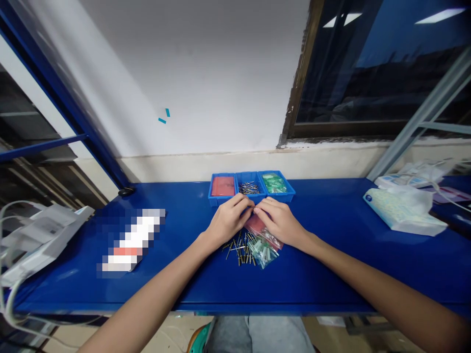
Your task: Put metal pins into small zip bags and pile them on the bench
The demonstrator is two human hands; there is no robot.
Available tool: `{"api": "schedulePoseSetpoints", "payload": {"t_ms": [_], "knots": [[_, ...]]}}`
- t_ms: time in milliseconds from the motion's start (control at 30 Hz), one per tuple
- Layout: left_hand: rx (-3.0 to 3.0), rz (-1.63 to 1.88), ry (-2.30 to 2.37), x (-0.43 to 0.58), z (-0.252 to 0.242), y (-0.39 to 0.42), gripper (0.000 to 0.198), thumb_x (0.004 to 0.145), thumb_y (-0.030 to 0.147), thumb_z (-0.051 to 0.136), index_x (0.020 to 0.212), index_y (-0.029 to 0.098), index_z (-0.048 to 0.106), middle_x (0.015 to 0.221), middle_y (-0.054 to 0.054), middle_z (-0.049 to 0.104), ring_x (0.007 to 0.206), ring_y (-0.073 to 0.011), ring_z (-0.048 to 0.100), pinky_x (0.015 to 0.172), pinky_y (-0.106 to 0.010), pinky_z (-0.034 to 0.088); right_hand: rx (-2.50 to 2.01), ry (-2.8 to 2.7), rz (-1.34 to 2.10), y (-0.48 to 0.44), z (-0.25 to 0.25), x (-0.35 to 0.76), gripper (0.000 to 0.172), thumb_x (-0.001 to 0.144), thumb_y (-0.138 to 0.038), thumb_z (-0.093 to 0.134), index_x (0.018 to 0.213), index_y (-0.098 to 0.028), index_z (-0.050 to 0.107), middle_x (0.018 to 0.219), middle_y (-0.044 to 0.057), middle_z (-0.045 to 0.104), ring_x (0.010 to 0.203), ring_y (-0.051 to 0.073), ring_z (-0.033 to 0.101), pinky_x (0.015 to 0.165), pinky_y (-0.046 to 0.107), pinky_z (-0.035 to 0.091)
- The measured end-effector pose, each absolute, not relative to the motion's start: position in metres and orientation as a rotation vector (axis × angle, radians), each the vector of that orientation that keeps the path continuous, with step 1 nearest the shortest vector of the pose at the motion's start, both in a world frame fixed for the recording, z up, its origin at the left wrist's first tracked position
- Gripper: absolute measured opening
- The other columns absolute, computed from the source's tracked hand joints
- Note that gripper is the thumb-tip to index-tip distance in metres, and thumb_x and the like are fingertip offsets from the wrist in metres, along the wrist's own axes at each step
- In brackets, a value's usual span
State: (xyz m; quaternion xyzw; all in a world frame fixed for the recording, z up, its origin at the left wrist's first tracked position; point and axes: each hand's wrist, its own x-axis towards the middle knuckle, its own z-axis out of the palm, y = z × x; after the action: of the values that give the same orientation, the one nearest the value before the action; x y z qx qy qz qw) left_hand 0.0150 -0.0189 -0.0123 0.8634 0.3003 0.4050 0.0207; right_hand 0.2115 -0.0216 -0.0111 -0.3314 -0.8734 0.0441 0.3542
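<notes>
My left hand (233,215) and my right hand (278,220) meet over the blue table, fingers closed in a pinch at the top of a small red plastic bag (255,223). The fingertips partly hide the bag's upper edge. Under it lie green-tinted clear bags (263,252) with pale pieces inside. A loose heap of thin metal pins, like blind rivets (241,251), spreads beside them below my left hand. Just beyond my hands stands a blue three-part bin (220,200): red bags (222,186) at left, more metal pins (248,188) in the middle, green bags (274,183) at right.
The blue table (331,274) runs to the wall. A tissue pack (401,211) lies at right, near white devices with cables. At left are a blurred-out white and red item (136,240), a white cabled device (47,240) and a small black object (126,191).
</notes>
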Motion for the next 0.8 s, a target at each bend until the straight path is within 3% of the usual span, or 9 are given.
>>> {"api": "schedulePoseSetpoints", "payload": {"t_ms": [233, 433, 600, 800], "knots": [[2.809, 1.301, 1.03, 0.013, -0.017, -0.014, 0.016, 0.101, 0.022, 0.051, 0.098, 0.018, 0.066, 0.094, -0.006, 0.066, 0.085, -0.0168, 0.062, 0.078, -0.03, 0.053, -1.057, -2.254, 0.028, -0.023, -0.012, 0.214, 0.018, 0.1, -0.033, 0.053, 0.093, -0.02, 0.062, 0.091, 0.006, 0.067, 0.092, 0.022, 0.059, 0.08, 0.035, 0.046], [2.642, 1.341, 0.976, 0.017, -0.015, -0.018, 0.031, 0.101, 0.019, 0.05, 0.132, 0.018, 0.056, 0.103, -0.007, 0.069, 0.094, -0.0177, 0.066, 0.085, -0.032, 0.054, -1.056, -2.244, 0.06, -0.022, -0.015, 0.212, 0.009, 0.096, -0.023, 0.057, 0.092, -0.019, 0.063, 0.094, 0.006, 0.067, 0.093, 0.022, 0.059, 0.082, 0.035, 0.047], [2.429, 1.369, 1.0, 0.023, -0.014, -0.021, 0.016, 0.098, 0.019, 0.057, 0.107, 0.019, 0.069, 0.097, -0.005, 0.073, 0.086, -0.017, 0.069, 0.08, -0.029, 0.055, -1.013, -2.22, 0.186, -0.022, -0.013, 0.208, 0.01, 0.094, -0.019, 0.06, 0.084, -0.018, 0.064, 0.083, 0.004, 0.066, 0.083, 0.02, 0.06, 0.075, 0.032, 0.046], [2.445, 1.31, 1.008, 0.022, -0.016, -0.017, 0.021, 0.097, 0.016, 0.054, 0.111, 0.019, 0.07, 0.104, -0.006, 0.076, 0.091, -0.019, 0.072, 0.085, -0.033, 0.057, -1.022, -2.151, 0.168, -0.023, -0.011, 0.209, 0.017, 0.097, -0.019, 0.054, 0.084, -0.019, 0.065, 0.083, 0.004, 0.068, 0.083, 0.02, 0.062, 0.079, 0.033, 0.046]]}}
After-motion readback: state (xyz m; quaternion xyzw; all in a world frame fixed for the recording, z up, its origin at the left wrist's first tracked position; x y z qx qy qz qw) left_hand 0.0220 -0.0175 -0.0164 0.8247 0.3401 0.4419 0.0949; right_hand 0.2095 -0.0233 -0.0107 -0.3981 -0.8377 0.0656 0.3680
